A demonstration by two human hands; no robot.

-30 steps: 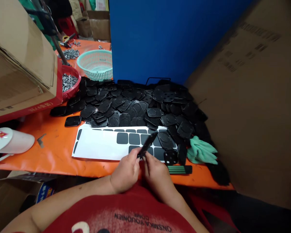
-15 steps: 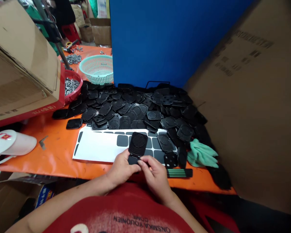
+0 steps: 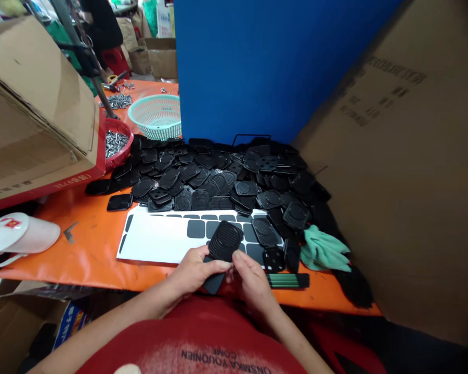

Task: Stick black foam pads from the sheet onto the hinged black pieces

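Observation:
My left hand (image 3: 193,271) and my right hand (image 3: 250,279) meet at the near edge of the orange table (image 3: 89,244). Together they pinch a black ribbed plastic pad (image 3: 225,241), tilted up toward me, with a dark flat piece (image 3: 213,283) below it under my left fingers. Right behind the hands lies a white backing sheet (image 3: 159,238) carrying dark rounded sticker squares (image 3: 197,228). A large heap of the same black pads (image 3: 218,176) covers the table beyond the sheet.
A blue panel (image 3: 265,67) stands behind the heap. A big cardboard box (image 3: 405,171) closes the right, another box (image 3: 35,114) the left. Near them sit a teal basket (image 3: 156,115), a red bowl of metal parts (image 3: 115,143), a white cap (image 3: 19,236), green gloves (image 3: 323,249) and a green-striped strip (image 3: 288,280).
The pad was edge-on between my fingers a second ago; it has turned so its ribbed face shows and tilted right. A dark flat piece now hangs below my left fingers.

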